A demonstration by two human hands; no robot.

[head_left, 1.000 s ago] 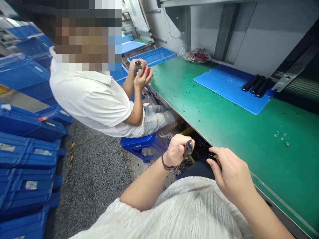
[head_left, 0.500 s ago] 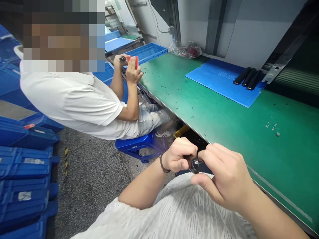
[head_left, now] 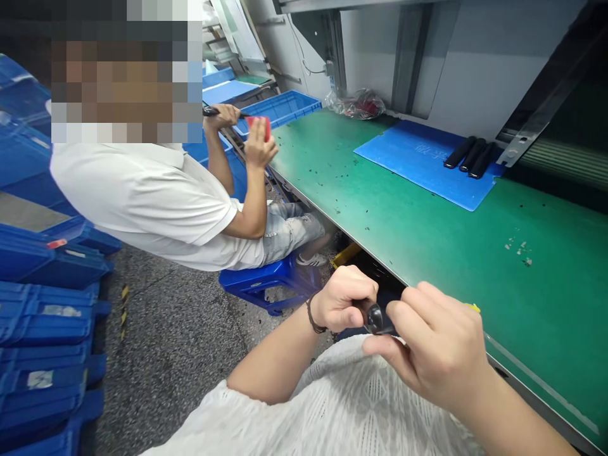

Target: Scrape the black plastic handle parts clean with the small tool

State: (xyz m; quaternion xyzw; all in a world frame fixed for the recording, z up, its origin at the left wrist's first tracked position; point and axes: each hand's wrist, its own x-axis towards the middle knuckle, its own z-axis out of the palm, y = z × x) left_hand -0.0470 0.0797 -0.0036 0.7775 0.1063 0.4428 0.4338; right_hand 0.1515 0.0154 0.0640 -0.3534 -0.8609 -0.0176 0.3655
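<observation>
Right hand (head_left: pixel 439 339) has reached black piece (head_left: pixel 375 318); blue sheet (head_left: pixel 430 167) bears unreadable writing (head_left: pixel 427 149).

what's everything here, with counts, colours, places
black piece: one, black, in left hand
tip: one, yellow, behind right hand
table: one, green, right
sheet: one, blue, on table
bars: three, black, on sheet
bag: one, clear, on table
crate: one, blue, table's far end
bins: several, blue, left
co-worker: one, white shirt, left
stool: one, blue, under co-worker
red piece: one, red, co-worker's hand
left hand: one, bare, centre
right hand: one, bare, lower right
</observation>
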